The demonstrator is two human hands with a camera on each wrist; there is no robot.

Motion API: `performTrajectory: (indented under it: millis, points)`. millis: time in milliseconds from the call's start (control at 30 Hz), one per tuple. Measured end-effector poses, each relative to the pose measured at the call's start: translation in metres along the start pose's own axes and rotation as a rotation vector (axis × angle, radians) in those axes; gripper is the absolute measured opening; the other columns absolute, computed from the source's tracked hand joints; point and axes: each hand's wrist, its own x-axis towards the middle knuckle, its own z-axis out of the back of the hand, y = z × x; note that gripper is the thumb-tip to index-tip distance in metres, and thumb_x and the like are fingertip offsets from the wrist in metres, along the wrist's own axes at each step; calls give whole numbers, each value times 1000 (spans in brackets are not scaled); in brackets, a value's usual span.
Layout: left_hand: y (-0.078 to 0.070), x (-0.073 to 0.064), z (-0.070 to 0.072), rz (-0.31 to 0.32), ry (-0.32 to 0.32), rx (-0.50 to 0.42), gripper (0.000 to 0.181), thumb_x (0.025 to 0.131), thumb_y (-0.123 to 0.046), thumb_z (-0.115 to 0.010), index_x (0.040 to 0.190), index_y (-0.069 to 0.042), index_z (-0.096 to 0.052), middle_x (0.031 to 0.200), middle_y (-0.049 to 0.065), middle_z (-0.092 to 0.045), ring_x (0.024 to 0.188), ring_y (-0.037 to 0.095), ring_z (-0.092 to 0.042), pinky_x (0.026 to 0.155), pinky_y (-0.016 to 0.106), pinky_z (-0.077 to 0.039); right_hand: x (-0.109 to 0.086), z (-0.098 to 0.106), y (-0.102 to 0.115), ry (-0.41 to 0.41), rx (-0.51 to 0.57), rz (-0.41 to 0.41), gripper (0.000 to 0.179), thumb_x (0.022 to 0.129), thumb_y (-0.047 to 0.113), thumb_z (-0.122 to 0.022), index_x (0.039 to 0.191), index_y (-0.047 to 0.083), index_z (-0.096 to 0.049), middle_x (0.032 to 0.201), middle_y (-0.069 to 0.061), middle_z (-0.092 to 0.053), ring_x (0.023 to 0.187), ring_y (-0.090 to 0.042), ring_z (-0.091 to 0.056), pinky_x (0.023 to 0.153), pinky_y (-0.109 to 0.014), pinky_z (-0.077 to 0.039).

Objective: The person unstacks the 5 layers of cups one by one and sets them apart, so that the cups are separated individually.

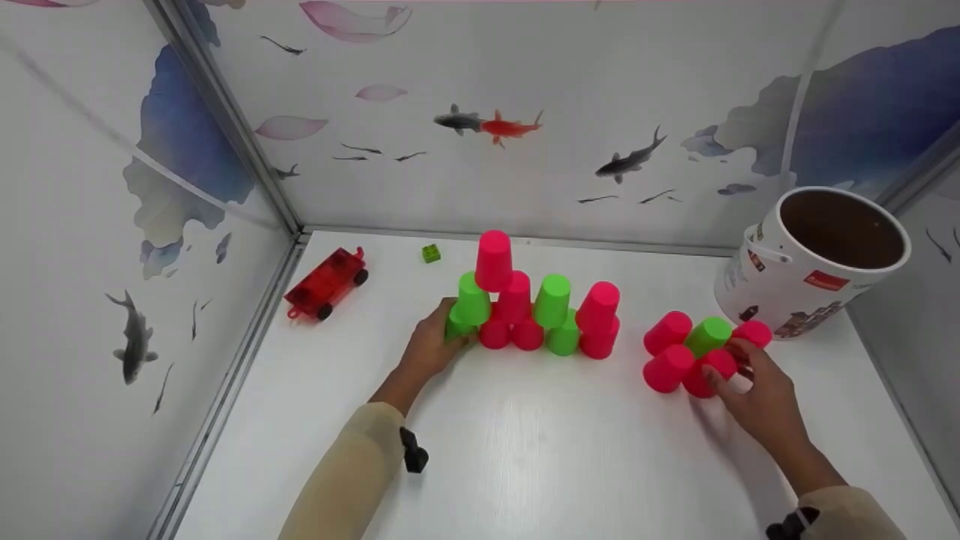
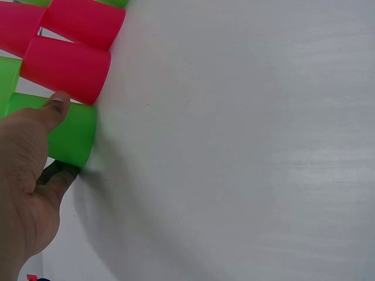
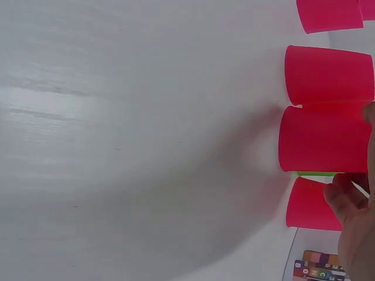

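Observation:
Upside-down plastic cups, pink and green, form a tiered wall in the head view. At the wall's left end my left hand [image 1: 435, 341] grips the bottom green cup [image 2: 73, 132], thumb on one side and fingers on the other. A second green cup [image 1: 472, 298] stands above it, and a lone pink cup [image 1: 494, 260] tops the wall. To the right, my right hand [image 1: 763, 394] holds a pink cup [image 3: 325, 140] between thumb and fingers, at the front of a loose group. Beside it are another pink cup [image 1: 667, 369] and a green cup [image 1: 708, 336].
A white printed bucket [image 1: 795, 281] with a handle stands behind the right-hand group. At the back left lie a red toy wagon [image 1: 328, 285] and a small green block [image 1: 430, 253]. Printed wall panels [image 1: 480, 180] border the white table [image 1: 525, 450].

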Motion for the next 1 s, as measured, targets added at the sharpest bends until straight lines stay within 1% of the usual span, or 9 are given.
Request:
performTrajectory:
  millis: [67,133,167,367,533,733,867,933,1000]
  points:
    - [0,0,0,-1,0,4,64,101,-21,-83,155,-22,-49,146,7,-68,134,28,-64,121,53,-51,3,4,9,-52,-16,49,75,93,17,-90,154,-2,-50,145,-28,-64,131,-51,-66,100,-16,-57]
    - [0,0,0,-1,-1,8,64,101,-21,-83,156,-23,-48,147,7,-68,135,29,-63,122,53,-51,8,8,19,-100,-20,101,72,91,14,-91,151,-2,-53,141,-26,-67,126,-49,-68,94,3,-40]
    - [0,0,-1,-2,-2,8,65,101,-21,-83,156,-23,-48,147,7,-68,135,29,-63,122,53,-50,11,9,25,-116,-18,126,72,90,13,-92,150,-2,-54,140,-26,-68,125,-49,-69,92,7,-30]
    - [1,0,-1,-14,-9,0,64,102,-22,-82,157,-23,-48,148,7,-67,136,29,-63,122,52,-50,36,13,73,-128,33,217,69,93,14,-91,152,3,-57,142,-22,-71,129,-48,-71,98,6,-30]
    - [1,1,-2,-19,-8,2,64,102,-22,-81,157,-22,-48,148,7,-68,135,29,-63,121,53,-51,58,5,110,-156,59,305,66,96,16,-87,154,4,-57,143,-19,-70,129,-43,-71,100,6,-32]
    - [3,2,-1,-29,-12,10,64,102,-22,-81,156,-22,-48,149,7,-67,138,29,-63,122,54,-50,79,-11,161,-152,84,450,63,95,14,-88,151,4,-61,143,-17,-71,129,-37,-72,106,-3,-43]
    - [4,1,-2,-43,-8,2,63,102,-23,-81,156,-21,-49,149,8,-68,137,30,-64,121,54,-51,86,-22,194,-97,82,503,58,96,19,-88,147,4,-65,144,-17,-70,132,-36,-71,108,-33,-61]
    - [4,0,-2,-45,-10,-8,62,102,-24,-80,156,-21,-49,148,8,-68,136,30,-64,120,54,-51,89,-27,209,-68,77,521,58,97,22,-87,148,4,-65,147,-18,-69,135,-38,-69,107,-49,-63]
    - [3,0,-2,-44,-17,-17,61,102,-24,-80,155,-21,-50,146,8,-69,134,30,-65,119,55,-52,93,-32,223,-28,84,524,61,98,25,-86,151,5,-64,150,-17,-67,140,-39,-66,109,-55,-61]
